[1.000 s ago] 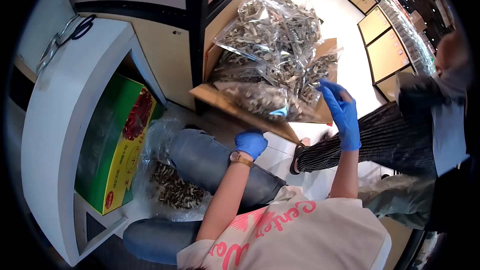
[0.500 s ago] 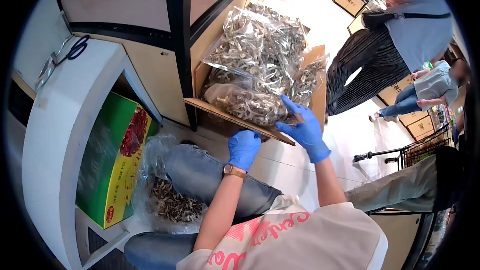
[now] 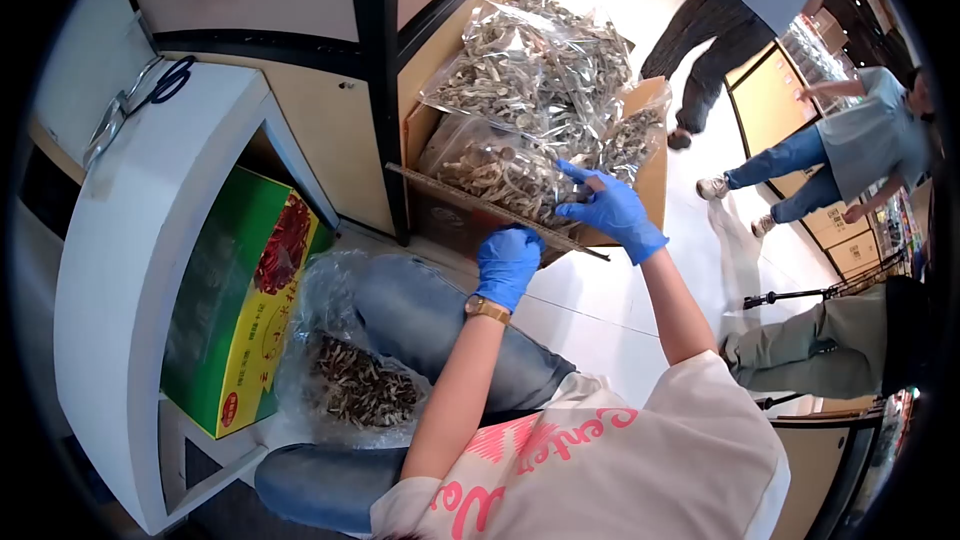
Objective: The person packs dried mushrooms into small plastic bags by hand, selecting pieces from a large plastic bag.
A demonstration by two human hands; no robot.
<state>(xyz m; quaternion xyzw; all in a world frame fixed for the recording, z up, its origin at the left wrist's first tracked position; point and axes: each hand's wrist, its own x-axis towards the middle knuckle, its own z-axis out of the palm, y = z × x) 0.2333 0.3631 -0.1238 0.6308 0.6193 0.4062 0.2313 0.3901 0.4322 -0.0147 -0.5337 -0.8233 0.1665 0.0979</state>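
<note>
the front plastic bag (image 3: 490,165) of dried pieces lies in the cardboard box (image 3: 652,190), just behind the box's front flap (image 3: 450,194) and in front of the other packed bags (image 3: 540,60). my right hand (image 3: 620,217) is at the bag's near right end, thumb and fingers spread wide; a second ago it was off to the right, apart from the bag. i can't tell how firmly it touches the plastic. my left hand (image 3: 509,265) is curled in at the flap's edge, where a second ago it sat lower, over my knee. its fingertips are hidden, so i can't tell whether it grips the cardboard.

between my legs, the clear bag (image 3: 325,290) with loose dried bits (image 3: 365,385) stays where it was. so do the green and yellow carton (image 3: 225,290) in the white shelf (image 3: 195,130) and the scissors (image 3: 172,80) on top.

farther out, the person in dark trousers (image 3: 715,30), close beside my right arm a second ago, now stands up the aisle. the person in jeans (image 3: 800,165) shows larger than half a second ago.
</note>
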